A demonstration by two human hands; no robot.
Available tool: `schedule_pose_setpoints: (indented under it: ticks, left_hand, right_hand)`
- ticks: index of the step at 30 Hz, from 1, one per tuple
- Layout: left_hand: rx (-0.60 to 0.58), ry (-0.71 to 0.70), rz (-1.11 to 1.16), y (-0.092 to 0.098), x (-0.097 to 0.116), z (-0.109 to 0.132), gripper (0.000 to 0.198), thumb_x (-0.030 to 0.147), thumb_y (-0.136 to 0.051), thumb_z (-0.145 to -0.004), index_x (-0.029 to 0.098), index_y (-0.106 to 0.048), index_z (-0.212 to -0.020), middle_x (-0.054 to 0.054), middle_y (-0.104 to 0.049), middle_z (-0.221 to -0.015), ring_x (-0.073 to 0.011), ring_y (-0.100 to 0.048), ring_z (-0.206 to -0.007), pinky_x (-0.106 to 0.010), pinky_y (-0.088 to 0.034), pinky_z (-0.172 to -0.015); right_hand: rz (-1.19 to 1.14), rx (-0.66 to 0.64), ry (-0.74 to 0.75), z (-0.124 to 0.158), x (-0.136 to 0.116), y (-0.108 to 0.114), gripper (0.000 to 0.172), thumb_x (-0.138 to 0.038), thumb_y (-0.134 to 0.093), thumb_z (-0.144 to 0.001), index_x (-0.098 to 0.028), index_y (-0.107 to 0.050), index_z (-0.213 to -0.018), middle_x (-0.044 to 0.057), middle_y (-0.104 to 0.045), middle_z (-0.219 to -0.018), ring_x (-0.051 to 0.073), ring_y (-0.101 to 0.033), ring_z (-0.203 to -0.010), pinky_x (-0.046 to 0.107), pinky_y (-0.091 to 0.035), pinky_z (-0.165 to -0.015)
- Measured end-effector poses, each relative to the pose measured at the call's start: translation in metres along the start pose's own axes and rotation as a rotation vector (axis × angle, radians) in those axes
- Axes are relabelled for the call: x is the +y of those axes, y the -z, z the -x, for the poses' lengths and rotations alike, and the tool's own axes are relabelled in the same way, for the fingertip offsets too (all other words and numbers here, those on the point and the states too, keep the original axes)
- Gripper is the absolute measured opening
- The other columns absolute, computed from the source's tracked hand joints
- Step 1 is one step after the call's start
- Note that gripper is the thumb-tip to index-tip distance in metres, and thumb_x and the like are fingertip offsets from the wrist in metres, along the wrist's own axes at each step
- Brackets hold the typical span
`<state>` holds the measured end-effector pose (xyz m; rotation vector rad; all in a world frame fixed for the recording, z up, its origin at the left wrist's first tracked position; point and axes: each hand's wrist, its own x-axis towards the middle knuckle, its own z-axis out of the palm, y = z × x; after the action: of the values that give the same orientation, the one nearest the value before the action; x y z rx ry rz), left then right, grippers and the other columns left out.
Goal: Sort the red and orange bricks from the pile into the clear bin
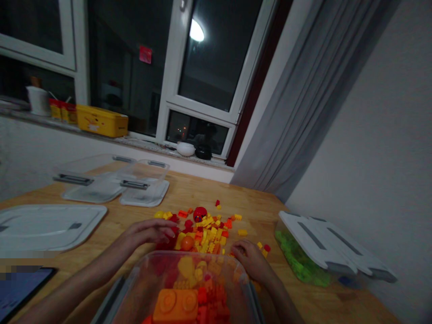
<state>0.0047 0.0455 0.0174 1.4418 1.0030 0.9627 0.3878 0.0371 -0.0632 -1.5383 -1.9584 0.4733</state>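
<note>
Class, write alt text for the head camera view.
Two bare hands, left hand and right hand, rest on a pile of red, orange and yellow bricks on a wooden table, behind a clear tub of bricks.

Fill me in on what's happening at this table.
A person's left hand and right hand rest on a pile of red, orange and yellow bricks on the wooden table. A clear bin near them holds similar bricks. A lidded bin of green bricks sits at right.

Red, orange and yellow toy bricks (205, 229) lie loosely heaped mid-desk, just beyond a clear tub (189, 288) partly filled with more.
</note>
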Motion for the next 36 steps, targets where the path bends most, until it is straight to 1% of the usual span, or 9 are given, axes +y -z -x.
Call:
schedule_pose_setpoints:
  ticks: [5, 10, 13, 16, 20, 24, 28, 31, 36]
  left_hand:
    - [0.067, 0.007, -0.040, -0.014, 0.026, -0.009, 0.036, 0.034, -0.062, -0.082, 0.017, -0.075, -0.111, -0.010, -0.082, -0.107, -0.0318, -0.070, -0.106, -0.040, -0.052, -0.093]
    - [-0.040, -0.002, -0.063, -0.031, 0.044, -0.006, 0.029, 0.033, -0.067, -0.081, 0.021, -0.077, -0.105, -0.005, -0.081, -0.106, -0.0305, -0.068, -0.110, -0.039, -0.048, -0.099]
    - [-0.137, -0.015, -0.017, -0.034, 0.035, -0.002, 0.029, 0.028, -0.065, -0.082, 0.023, -0.077, -0.108, -0.004, -0.079, -0.113, -0.0294, -0.065, -0.118, -0.037, -0.046, -0.101]
    - [-0.212, 0.033, 0.083, -0.033, 0.017, -0.003, 0.033, 0.024, -0.067, -0.077, 0.024, -0.078, -0.109, -0.004, -0.080, -0.109, -0.0283, -0.068, -0.109, -0.036, -0.049, -0.095]
    - [-0.203, 0.126, 0.287, -0.028, 0.000, -0.006, 0.032, 0.023, -0.070, -0.076, 0.023, -0.078, -0.107, -0.002, -0.081, -0.099, -0.0242, -0.072, -0.092, -0.033, -0.052, -0.086]
    - [-0.237, 0.124, 0.388, -0.023, -0.003, -0.004, 0.030, 0.025, -0.068, -0.080, 0.023, -0.077, -0.107, -0.002, -0.080, -0.096, -0.0220, -0.073, -0.085, -0.032, -0.053, -0.083]
    - [-0.368, 0.097, 0.305, -0.017, -0.001, 0.005, 0.041, 0.023, -0.067, -0.077, 0.025, -0.073, -0.117, -0.003, -0.080, -0.107, -0.0258, -0.073, -0.102, -0.032, -0.052, -0.088]
    - [-0.454, 0.120, 0.301, -0.017, 0.001, 0.010, 0.054, 0.016, -0.066, -0.070, 0.029, -0.070, -0.122, -0.003, -0.080, -0.118, -0.0308, -0.069, -0.118, -0.038, -0.049, -0.102]
    - [-0.481, 0.103, 0.149, -0.017, -0.013, 0.008, 0.066, 0.011, -0.057, -0.058, 0.028, -0.075, -0.119, 0.001, -0.080, -0.123, -0.0342, -0.067, -0.123, -0.045, -0.052, -0.107]
  right_hand:
    - [0.022, -0.008, 0.006, 0.000, 0.000, -0.001, 0.030, -0.037, -0.055, -0.095, -0.018, -0.076, -0.088, 0.007, -0.075, -0.090, 0.024, -0.067, -0.089, 0.033, -0.048, -0.081]
    - [0.004, -0.025, 0.004, 0.000, -0.003, -0.002, 0.026, -0.039, -0.062, -0.091, -0.018, -0.077, -0.089, 0.008, -0.076, -0.092, 0.024, -0.068, -0.090, 0.034, -0.050, -0.081]
    - [0.008, -0.007, 0.018, 0.000, -0.002, -0.002, 0.025, -0.039, -0.064, -0.090, -0.019, -0.078, -0.087, 0.008, -0.076, -0.090, 0.024, -0.068, -0.088, 0.034, -0.050, -0.080]
    - [0.015, -0.011, 0.025, -0.001, 0.001, -0.003, 0.025, -0.040, -0.066, -0.088, -0.019, -0.078, -0.084, 0.007, -0.076, -0.085, 0.024, -0.068, -0.083, 0.033, -0.051, -0.077]
    - [0.029, -0.028, 0.020, -0.001, -0.001, -0.002, 0.025, -0.039, -0.066, -0.088, -0.018, -0.078, -0.082, 0.007, -0.077, -0.083, 0.024, -0.069, -0.081, 0.032, -0.050, -0.073]
    - [-0.024, 0.007, 0.020, 0.000, -0.008, 0.001, 0.024, -0.037, -0.064, -0.090, -0.017, -0.077, -0.088, 0.008, -0.077, -0.087, 0.024, -0.070, -0.082, 0.033, -0.053, -0.075]
    - [-0.089, 0.124, 0.036, -0.001, -0.011, 0.003, 0.029, -0.040, -0.062, -0.091, -0.016, -0.076, -0.100, 0.011, -0.077, -0.097, 0.025, -0.072, -0.088, 0.037, -0.056, -0.083]
    - [-0.275, 0.194, -0.011, -0.004, -0.017, 0.007, 0.038, -0.050, -0.068, -0.086, -0.017, -0.075, -0.104, 0.014, -0.076, -0.109, 0.026, -0.073, -0.095, 0.040, -0.058, -0.090]
    - [-0.581, 0.228, -0.080, -0.002, -0.053, 0.030, 0.053, -0.060, -0.081, -0.072, -0.017, -0.075, -0.104, 0.014, -0.077, -0.111, 0.026, -0.074, -0.096, 0.038, -0.060, -0.087]
